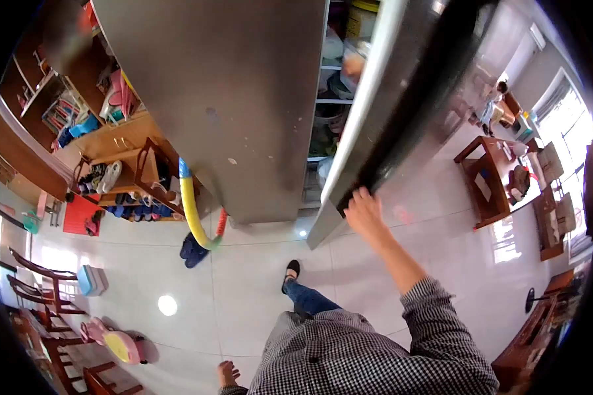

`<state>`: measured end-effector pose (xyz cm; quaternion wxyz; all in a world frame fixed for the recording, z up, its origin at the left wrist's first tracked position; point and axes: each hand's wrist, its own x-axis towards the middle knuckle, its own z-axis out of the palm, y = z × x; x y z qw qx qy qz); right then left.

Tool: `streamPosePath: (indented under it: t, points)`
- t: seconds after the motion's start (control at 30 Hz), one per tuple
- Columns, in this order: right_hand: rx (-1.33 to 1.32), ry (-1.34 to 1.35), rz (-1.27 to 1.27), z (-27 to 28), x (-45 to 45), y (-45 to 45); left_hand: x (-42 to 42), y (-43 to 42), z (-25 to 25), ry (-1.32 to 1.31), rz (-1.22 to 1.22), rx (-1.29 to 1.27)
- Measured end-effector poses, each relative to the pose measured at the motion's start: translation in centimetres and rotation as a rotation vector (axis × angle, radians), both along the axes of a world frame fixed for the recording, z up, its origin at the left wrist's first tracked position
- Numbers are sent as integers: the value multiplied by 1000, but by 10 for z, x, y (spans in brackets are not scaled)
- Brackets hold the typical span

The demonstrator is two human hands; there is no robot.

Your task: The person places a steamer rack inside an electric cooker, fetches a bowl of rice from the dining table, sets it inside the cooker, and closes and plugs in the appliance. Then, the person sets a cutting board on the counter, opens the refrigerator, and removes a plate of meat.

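My right hand [365,212] is closed on the dark edge of a grey refrigerator door [392,108], low on its side. The door stands partly ajar, with a white inner edge. Through the gap, shelves [334,102] hold bags, containers and a yellow-lidded tub [362,20]. A second grey door [244,131] of the refrigerator is to the left, with small pale marks on it. My left hand [228,373] hangs low beside my body, its fingers loosely apart and nothing visible in them.
A yellow, blue and red hoop-like tube [190,204] and dark slippers [193,250] are left of the refrigerator, near a shoe rack [135,194]. A pink ride-on toy [118,343] and wooden chairs [49,276] stand at left. Right are a wooden table [484,155] and a seated person [491,108].
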<state>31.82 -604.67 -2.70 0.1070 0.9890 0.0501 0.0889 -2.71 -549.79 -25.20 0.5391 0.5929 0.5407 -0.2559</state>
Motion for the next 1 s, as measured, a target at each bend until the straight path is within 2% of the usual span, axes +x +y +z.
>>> streamPosePath:
  t: [0.07,0.1,0.2,0.23,0.3,0.33,0.37,0.4,0.43,0.5,0.57,0.63,0.7,0.8,0.87,0.9,0.93,1.0]
  points:
    - [66,-104,21,1,-56,-18,-37,-7,-21,110,98,37]
    - [147,-132,-3,2,-86,-24,-53,-5,-28,82,99,-38]
    - [381,-357,-29,-9,-167,-53,-61,-20,-31,38,99,24]
    - [285,-298,-60,-1,-194,-64,-61,-19,-35,-9,100,28]
    - [817,-343,-533,-13,-255,-91,-15,-31,-19,-24,-4,65]
    - [1186,-551,-506,-12,-268,-99,-1,-35,-7,-27,-58,86]
    - [1218,-611,-573,-8,-282,-112,7,-28,-14,-53,-74,77]
    - [1242,-709,-477,-26,-297,-146,18,-25,-19,-78,-93,70]
    - [1460,-920,-472,-39,-303,-171,27,-24,-13,-115,-97,84]
    - [1382,-1165,-543,0,-301,-175,50,-35,3,-193,-100,109]
    - [1362,-1377,-658,1,-308,-220,57,-40,8,-242,-120,128]
    - [1426,-1405,-815,19,-317,-250,56,-41,10,-263,-148,141]
    - [1447,-1425,-862,32,-315,-282,50,-40,13,-250,-180,151]
    - [1385,-1412,-602,-6,-322,-383,16,-49,16,-259,-36,162]
    - [1228,-1349,-597,-23,-323,-434,-23,-37,-10,-171,21,86]
    - [1238,-1488,-647,-24,-314,-444,-49,-30,-33,-153,78,61]
    - [1193,-1440,-636,-32,-314,-460,-69,-29,-47,-135,136,39]
    - [1092,-1351,-604,-42,-315,-500,-84,-51,-39,-2,146,80]
